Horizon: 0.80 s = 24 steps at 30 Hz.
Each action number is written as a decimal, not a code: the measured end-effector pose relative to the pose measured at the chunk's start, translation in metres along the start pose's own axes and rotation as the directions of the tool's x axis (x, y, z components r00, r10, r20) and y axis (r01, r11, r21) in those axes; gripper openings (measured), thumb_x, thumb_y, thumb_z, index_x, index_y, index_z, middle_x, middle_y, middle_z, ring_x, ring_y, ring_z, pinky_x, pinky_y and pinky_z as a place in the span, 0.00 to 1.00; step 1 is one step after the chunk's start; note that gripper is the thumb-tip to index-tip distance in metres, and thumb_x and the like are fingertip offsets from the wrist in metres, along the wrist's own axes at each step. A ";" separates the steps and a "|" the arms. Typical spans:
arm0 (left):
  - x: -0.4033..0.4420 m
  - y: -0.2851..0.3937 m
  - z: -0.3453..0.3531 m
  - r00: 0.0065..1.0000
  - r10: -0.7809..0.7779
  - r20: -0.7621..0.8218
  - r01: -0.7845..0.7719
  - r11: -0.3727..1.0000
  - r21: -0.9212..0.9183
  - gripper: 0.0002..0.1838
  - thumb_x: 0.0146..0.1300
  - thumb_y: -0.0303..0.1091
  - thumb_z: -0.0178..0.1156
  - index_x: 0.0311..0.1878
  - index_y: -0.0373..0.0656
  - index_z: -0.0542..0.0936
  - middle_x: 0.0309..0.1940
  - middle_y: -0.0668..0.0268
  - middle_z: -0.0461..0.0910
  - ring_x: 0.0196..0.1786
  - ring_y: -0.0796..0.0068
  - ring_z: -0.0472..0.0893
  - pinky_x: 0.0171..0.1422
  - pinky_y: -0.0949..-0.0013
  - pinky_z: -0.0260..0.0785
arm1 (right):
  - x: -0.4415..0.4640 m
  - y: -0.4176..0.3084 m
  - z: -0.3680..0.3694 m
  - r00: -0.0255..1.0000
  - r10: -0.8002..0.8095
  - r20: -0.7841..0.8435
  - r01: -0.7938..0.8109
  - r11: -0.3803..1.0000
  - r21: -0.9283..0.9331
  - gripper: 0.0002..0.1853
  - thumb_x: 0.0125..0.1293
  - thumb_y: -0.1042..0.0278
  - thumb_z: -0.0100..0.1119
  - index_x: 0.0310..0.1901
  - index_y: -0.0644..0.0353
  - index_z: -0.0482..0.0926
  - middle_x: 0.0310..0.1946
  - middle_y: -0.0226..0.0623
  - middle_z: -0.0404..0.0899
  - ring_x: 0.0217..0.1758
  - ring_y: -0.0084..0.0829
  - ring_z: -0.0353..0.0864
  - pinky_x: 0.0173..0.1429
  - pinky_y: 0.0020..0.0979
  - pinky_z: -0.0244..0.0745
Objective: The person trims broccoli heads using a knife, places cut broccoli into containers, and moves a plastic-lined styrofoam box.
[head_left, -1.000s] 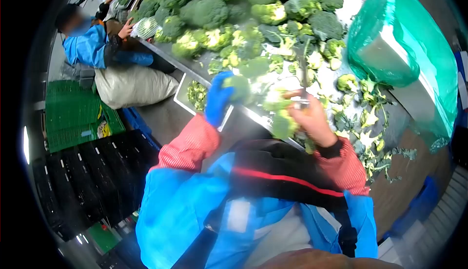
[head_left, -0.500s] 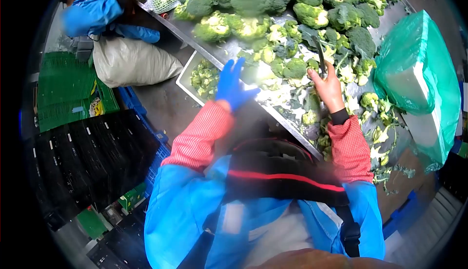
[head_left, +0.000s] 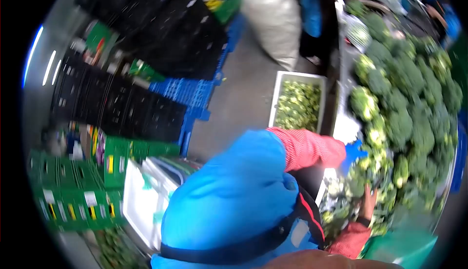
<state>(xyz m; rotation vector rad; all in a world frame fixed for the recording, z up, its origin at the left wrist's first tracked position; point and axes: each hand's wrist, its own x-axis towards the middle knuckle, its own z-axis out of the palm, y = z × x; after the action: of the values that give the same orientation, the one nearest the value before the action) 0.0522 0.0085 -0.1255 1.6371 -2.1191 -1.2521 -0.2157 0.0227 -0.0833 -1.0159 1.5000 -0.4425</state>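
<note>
My left hand [head_left: 354,155], in a blue glove, is over the near edge of the metal table beside the trimmed broccoli [head_left: 376,164]. Its fingers look apart, and I see nothing in them. My bare right hand [head_left: 369,204] is lower down among broccoli pieces and leaves. It was holding a knife half a second ago; the fingers still look closed round its handle, though blur and greens hide the blade. A large heap of broccoli heads [head_left: 408,118] covers the table beyond both hands.
A white crate [head_left: 274,108] of small florets stands left of the table. Behind it are a full pale sack [head_left: 275,18] and another person's blue sleeve [head_left: 312,13]. Black crates [head_left: 156,30], green crates [head_left: 73,191] and a blue pallet [head_left: 190,91] stand left. Green plastic [head_left: 402,249] lies near right.
My view has swung left, bringing the stacked crates into view and shifting the table right. My left hand has moved from the table's edge area in toward the broccoli.
</note>
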 end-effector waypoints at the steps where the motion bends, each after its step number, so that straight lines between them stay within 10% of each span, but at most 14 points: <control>1: 0.008 -0.010 0.012 0.998 0.019 -0.054 -0.022 0.999 -0.038 0.72 0.28 0.47 0.82 0.78 0.63 0.47 0.76 0.40 0.36 0.78 0.40 0.41 0.79 0.52 0.45 | 0.003 0.003 -0.001 0.999 -0.022 0.029 0.021 0.999 0.043 0.42 0.65 0.56 0.63 0.73 0.58 0.50 0.31 0.32 0.75 0.16 0.19 0.64 0.16 0.22 0.57; 9: -0.041 0.019 -0.011 0.975 0.104 -0.197 -0.180 0.888 -0.423 0.60 0.29 0.39 0.81 0.72 0.53 0.62 0.70 0.46 0.48 0.73 0.43 0.54 0.74 0.55 0.55 | -0.017 0.004 0.003 1.000 -0.004 0.013 0.003 0.998 0.063 0.28 0.67 0.52 0.59 0.63 0.48 0.60 0.31 0.33 0.74 0.14 0.21 0.64 0.13 0.21 0.56; 11: -0.066 0.030 -0.039 0.939 0.244 -0.242 -0.320 0.876 -0.361 0.58 0.29 0.42 0.80 0.71 0.51 0.65 0.63 0.49 0.56 0.68 0.45 0.59 0.71 0.54 0.57 | -0.003 0.012 -0.019 0.987 -0.092 0.129 0.101 0.993 -0.065 0.32 0.67 0.54 0.59 0.68 0.51 0.58 0.41 0.37 0.77 0.24 0.24 0.74 0.23 0.25 0.69; 13: -0.091 0.037 -0.064 0.896 0.303 -0.324 -0.405 0.858 -0.317 0.56 0.30 0.44 0.80 0.70 0.50 0.66 0.59 0.50 0.59 0.66 0.46 0.61 0.71 0.52 0.57 | -0.035 -0.024 0.028 0.828 -0.514 0.223 0.532 0.846 -0.025 0.34 0.67 0.56 0.58 0.71 0.54 0.57 0.51 0.38 0.75 0.37 0.27 0.76 0.37 0.27 0.74; 15: -0.099 0.027 -0.072 0.722 0.448 -0.528 -0.605 0.779 -0.166 0.54 0.32 0.48 0.78 0.69 0.47 0.67 0.57 0.49 0.63 0.63 0.47 0.63 0.69 0.51 0.57 | -0.091 -0.089 0.096 0.838 -0.474 0.269 0.501 0.865 -0.037 0.40 0.64 0.52 0.61 0.70 0.68 0.58 0.66 0.47 0.65 0.67 0.39 0.64 0.71 0.39 0.58; 19: -0.159 -0.030 -0.147 0.597 0.488 -0.637 -0.595 0.802 0.056 0.49 0.39 0.48 0.76 0.67 0.46 0.68 0.60 0.53 0.67 0.62 0.51 0.67 0.70 0.50 0.56 | -0.049 -0.107 0.181 0.811 -0.480 0.335 0.487 0.871 0.068 0.35 0.62 0.69 0.61 0.70 0.63 0.60 0.58 0.46 0.73 0.52 0.33 0.78 0.51 0.32 0.79; 21: -0.191 -0.063 -0.175 0.724 0.275 -0.633 -0.340 0.940 0.020 0.48 0.43 0.42 0.75 0.69 0.44 0.65 0.61 0.54 0.67 0.65 0.53 0.67 0.71 0.53 0.58 | -0.056 -0.149 0.238 0.809 -0.435 0.395 0.458 0.888 0.040 0.36 0.62 0.72 0.60 0.71 0.62 0.56 0.43 0.41 0.81 0.37 0.28 0.79 0.41 0.27 0.77; 24: -0.199 -0.157 -0.178 0.796 -0.113 -0.594 -0.189 0.887 -0.421 0.47 0.50 0.40 0.74 0.72 0.42 0.61 0.67 0.55 0.63 0.70 0.59 0.63 0.75 0.57 0.56 | -0.040 -0.137 0.258 0.775 -0.500 0.386 0.613 0.744 -0.266 0.33 0.64 0.66 0.60 0.70 0.57 0.61 0.40 0.48 0.82 0.33 0.33 0.77 0.41 0.35 0.74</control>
<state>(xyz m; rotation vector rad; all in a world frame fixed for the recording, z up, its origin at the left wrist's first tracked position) 0.3441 0.0860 -0.0586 1.4918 -1.3266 -0.9350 0.0690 0.0506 -0.0099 -1.7899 0.9978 -0.4042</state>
